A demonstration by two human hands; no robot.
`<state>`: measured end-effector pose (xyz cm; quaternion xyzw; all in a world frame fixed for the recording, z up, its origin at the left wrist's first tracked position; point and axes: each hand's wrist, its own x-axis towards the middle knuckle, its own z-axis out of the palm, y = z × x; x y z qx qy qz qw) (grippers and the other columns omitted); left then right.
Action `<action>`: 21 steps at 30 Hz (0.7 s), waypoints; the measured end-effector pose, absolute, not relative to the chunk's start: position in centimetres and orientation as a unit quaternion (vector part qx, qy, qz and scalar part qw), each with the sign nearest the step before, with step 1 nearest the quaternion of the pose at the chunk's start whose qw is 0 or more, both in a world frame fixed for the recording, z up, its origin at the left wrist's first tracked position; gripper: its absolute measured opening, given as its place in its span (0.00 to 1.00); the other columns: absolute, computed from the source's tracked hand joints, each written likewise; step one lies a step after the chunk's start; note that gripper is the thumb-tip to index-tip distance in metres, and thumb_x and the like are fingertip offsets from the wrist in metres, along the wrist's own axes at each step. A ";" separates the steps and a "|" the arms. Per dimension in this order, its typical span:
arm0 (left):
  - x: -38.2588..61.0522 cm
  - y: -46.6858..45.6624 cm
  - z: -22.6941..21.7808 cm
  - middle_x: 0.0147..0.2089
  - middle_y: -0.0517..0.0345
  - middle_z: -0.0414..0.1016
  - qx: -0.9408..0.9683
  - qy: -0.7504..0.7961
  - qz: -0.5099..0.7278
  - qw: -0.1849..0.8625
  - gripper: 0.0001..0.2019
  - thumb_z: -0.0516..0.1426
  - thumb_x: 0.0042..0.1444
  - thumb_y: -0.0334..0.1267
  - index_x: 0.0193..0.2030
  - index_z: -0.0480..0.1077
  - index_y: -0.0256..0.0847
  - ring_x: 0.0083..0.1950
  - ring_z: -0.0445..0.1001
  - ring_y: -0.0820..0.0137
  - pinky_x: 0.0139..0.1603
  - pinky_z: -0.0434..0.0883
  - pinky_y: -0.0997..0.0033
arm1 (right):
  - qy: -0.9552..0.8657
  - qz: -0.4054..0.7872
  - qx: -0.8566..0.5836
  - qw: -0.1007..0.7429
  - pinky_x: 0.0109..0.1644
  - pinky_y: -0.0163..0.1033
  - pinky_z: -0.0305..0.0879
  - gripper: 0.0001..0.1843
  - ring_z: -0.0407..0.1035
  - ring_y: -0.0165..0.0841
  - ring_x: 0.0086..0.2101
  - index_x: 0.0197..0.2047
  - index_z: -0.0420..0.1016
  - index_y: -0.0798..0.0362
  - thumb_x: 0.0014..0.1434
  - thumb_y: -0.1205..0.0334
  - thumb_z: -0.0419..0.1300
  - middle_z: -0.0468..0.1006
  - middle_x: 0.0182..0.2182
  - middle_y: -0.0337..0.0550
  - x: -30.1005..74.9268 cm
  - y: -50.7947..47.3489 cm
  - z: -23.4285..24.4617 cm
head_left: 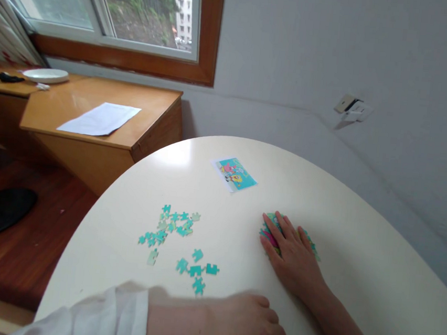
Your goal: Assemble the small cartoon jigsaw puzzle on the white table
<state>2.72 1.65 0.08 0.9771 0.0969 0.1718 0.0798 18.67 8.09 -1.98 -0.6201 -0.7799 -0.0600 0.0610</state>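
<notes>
My right hand (294,253) lies flat with spread fingers over a pile of jigsaw puzzle pieces (268,238), green, teal and pink, and partly covers them. At the bottom centre, my left hand (255,328) rests near the table's front with its fingers curled in. Its palm side is hidden, so whatever it may hold does not show. Beyond my left forearm is a loose group of teal puzzle pieces (195,270). A larger scatter of teal and pale green pieces (170,225) lies farther left.
A small printed cartoon picture (235,175) lies toward the far side of the white round-edged table (159,182). To the left, a wooden desk (150,102) carries a white paper sheet (99,118) and a white plate (46,75). A wall (296,64) borders the far right.
</notes>
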 end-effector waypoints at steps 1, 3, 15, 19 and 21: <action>2.8 1.6 0.0 0.21 0.64 0.67 0.978 0.102 0.161 0.084 0.06 0.56 0.54 0.35 0.30 0.63 0.38 0.26 0.68 0.73 0.25 0.56 0.70 | -0.780 -0.061 -0.620 0.061 0.60 0.53 0.49 0.27 0.51 0.41 0.60 0.62 0.55 0.47 0.61 0.51 0.41 0.56 0.61 0.47 18.6 8.1 -1.9; 2.8 1.6 0.0 0.22 0.64 0.68 0.978 0.107 0.152 0.090 0.06 0.57 0.53 0.35 0.30 0.63 0.38 0.26 0.68 0.73 0.25 0.57 0.70 | -0.780 -0.063 -0.619 0.062 0.60 0.53 0.49 0.27 0.52 0.41 0.59 0.62 0.55 0.46 0.61 0.51 0.41 0.57 0.61 0.47 18.6 8.1 -1.9; 2.6 1.8 -0.3 0.22 0.64 0.68 0.975 0.108 0.167 0.097 0.05 0.57 0.53 0.35 0.30 0.64 0.38 0.27 0.67 0.73 0.26 0.58 0.70 | -0.784 -0.064 -0.614 0.065 0.60 0.53 0.50 0.26 0.52 0.41 0.59 0.61 0.56 0.47 0.61 0.52 0.42 0.57 0.61 0.48 18.9 8.1 -2.2; 2.7 1.7 -0.2 0.23 0.64 0.68 0.977 0.105 0.157 0.100 0.05 0.57 0.52 0.35 0.31 0.64 0.38 0.26 0.67 0.73 0.26 0.59 0.69 | -0.787 -0.070 -0.608 0.076 0.59 0.54 0.50 0.26 0.52 0.41 0.59 0.61 0.57 0.47 0.61 0.52 0.42 0.58 0.60 0.49 19.0 8.1 -2.4; 2.6 1.8 -0.1 0.23 0.64 0.68 0.978 0.095 0.158 0.102 0.05 0.57 0.52 0.35 0.30 0.64 0.38 0.26 0.67 0.73 0.27 0.59 0.69 | -0.788 -0.073 -0.605 0.082 0.59 0.54 0.51 0.26 0.53 0.42 0.59 0.61 0.57 0.48 0.61 0.52 0.43 0.59 0.60 0.50 19.1 8.2 -2.5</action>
